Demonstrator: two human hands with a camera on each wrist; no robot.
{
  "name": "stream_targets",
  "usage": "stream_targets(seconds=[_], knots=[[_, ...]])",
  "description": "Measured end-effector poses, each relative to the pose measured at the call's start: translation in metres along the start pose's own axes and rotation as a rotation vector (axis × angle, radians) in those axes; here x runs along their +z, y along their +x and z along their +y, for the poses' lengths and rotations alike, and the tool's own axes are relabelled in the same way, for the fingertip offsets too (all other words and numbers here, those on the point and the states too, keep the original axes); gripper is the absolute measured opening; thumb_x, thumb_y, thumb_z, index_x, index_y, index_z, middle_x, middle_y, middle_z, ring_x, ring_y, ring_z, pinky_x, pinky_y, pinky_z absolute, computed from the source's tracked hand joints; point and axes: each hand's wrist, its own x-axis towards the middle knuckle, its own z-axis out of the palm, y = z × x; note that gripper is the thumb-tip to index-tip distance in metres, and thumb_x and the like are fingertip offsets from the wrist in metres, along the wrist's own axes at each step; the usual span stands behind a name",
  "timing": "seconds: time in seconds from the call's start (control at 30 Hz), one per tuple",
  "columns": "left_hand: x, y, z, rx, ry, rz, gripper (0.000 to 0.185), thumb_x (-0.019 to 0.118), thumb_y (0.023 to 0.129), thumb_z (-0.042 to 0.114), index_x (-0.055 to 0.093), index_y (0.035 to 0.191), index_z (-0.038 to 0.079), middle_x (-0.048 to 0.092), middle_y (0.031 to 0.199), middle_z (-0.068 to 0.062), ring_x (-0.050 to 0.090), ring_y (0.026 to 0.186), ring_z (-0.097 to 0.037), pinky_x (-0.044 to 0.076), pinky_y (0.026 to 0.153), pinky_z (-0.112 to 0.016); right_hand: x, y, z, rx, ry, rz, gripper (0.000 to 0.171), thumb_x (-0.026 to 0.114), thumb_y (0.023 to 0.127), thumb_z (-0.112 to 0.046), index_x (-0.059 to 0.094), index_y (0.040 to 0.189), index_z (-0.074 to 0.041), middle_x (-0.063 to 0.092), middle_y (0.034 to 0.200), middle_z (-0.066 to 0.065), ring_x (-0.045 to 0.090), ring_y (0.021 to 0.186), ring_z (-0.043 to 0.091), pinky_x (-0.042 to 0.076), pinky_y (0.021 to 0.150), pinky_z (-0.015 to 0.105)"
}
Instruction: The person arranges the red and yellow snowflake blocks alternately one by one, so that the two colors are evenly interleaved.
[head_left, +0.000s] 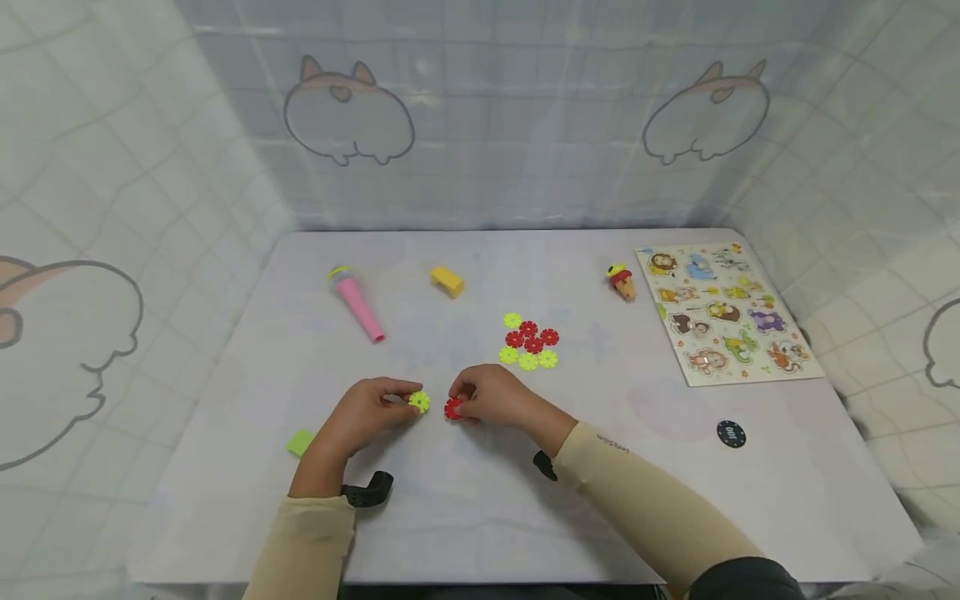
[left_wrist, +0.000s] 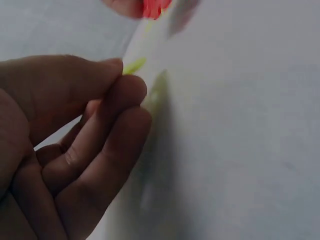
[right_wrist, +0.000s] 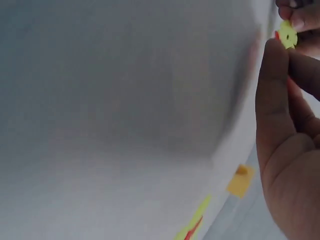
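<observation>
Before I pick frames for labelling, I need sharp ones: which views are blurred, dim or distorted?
Head view: evenly lit and sharp, wide-angle bending at the edges, soft shadows under both hands. Left wrist view: dim, the left hand close and soft, the red disc blurred. Right wrist view: the table is a featureless grey blur; only the yellow disc and the fingers read.

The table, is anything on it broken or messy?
Nothing looks broken or spilled. The table holds scattered toys: a pink microphone lying on its side and a loose pile of flower discs. The left hand pinches a yellow disc, the right hand a red disc.
</observation>
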Motion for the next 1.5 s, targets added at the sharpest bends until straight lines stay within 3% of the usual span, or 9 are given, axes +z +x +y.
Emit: stream_targets(seconds=[0.2, 0.33, 0.5, 0.63, 0.97, 1.17, 1.5], knots=[[0.007, 0.003, -0.001, 0.049, 0.152, 0.034, 0.034, 0.083, 0.089, 0.017, 0.079, 0.122, 0.015, 0.072, 0.111, -0.002, 0.069, 0.090, -0.015, 0.056, 0.081, -0.039, 0.014, 0.009, -0.007, -0.035, -0.225, 0.050, 0.016, 0.081, 0.089, -0.014, 0.075, 0.104, -0.011, 0.062, 0.085, -0.006, 0.057, 0.082, 0.012, 0.050, 0.073, 0.025], [0.009, 0.002, 0.001, 0.063, 0.252, 0.054, 0.031, 0.082, 0.090, 0.018, 0.079, 0.120, 0.015, 0.071, 0.112, -0.001, 0.066, 0.094, -0.018, 0.054, 0.084, -0.042, 0.018, 0.008, -0.014, -0.061, -0.328, 0.038, 0.027, 0.086, 0.086, -0.018, 0.075, 0.109, -0.010, 0.061, 0.088, -0.004, 0.056, 0.083, 0.012, 0.050, 0.073, 0.025], [0.009, 0.002, 0.005, 0.121, 0.319, 0.051, 0.035, 0.085, 0.087, 0.017, 0.079, 0.121, 0.012, 0.068, 0.098, 0.003, 0.061, 0.086, -0.016, 0.052, 0.080, -0.039, 0.021, 0.009, -0.017, -0.075, -0.410, 0.035, 0.032, 0.088, 0.084, -0.020, 0.074, 0.111, -0.010, 0.059, 0.089, -0.003, 0.056, 0.080, 0.010, 0.049, 0.069, 0.023], [0.010, 0.005, 0.008, 0.184, 0.381, 0.056, 0.034, 0.087, 0.084, 0.014, 0.080, 0.117, 0.010, 0.065, 0.088, 0.004, 0.057, 0.079, -0.015, 0.050, 0.075, -0.036, 0.019, 0.010, -0.019, -0.076, -0.415, 0.040, 0.033, 0.088, 0.083, -0.021, 0.075, 0.112, -0.011, 0.058, 0.089, -0.003, 0.055, 0.081, 0.010, 0.049, 0.069, 0.023], [0.010, 0.009, 0.010, 0.264, 0.451, 0.069, 0.030, 0.089, 0.082, 0.011, 0.081, 0.111, 0.008, 0.067, 0.087, 0.004, 0.056, 0.075, -0.014, 0.051, 0.072, -0.035, 0.018, 0.011, -0.023, -0.045, -0.391, 0.037, 0.031, 0.087, 0.085, -0.019, 0.076, 0.113, -0.009, 0.060, 0.089, -0.002, 0.056, 0.082, 0.011, 0.049, 0.071, 0.022], [0.011, 0.008, 0.009, 0.267, 0.436, 0.075, 0.029, 0.089, 0.083, 0.014, 0.082, 0.110, 0.010, 0.070, 0.091, 0.004, 0.059, 0.078, -0.013, 0.052, 0.075, -0.036, 0.023, 0.015, -0.024, -0.057, -0.432, 0.055, 0.023, 0.083, 0.089, -0.016, 0.076, 0.110, -0.008, 0.062, 0.088, -0.001, 0.056, 0.081, 0.012, 0.049, 0.073, 0.022], [0.010, 0.003, 0.002, 0.254, 0.375, 0.092, 0.029, 0.089, 0.083, 0.013, 0.082, 0.110, 0.011, 0.069, 0.091, 0.006, 0.059, 0.080, -0.012, 0.052, 0.075, -0.036, 0.027, 0.016, -0.025, -0.055, -0.419, 0.041, 0.024, 0.082, 0.090, -0.017, 0.076, 0.112, -0.008, 0.062, 0.091, -0.001, 0.056, 0.083, 0.011, 0.050, 0.074, 0.022]])
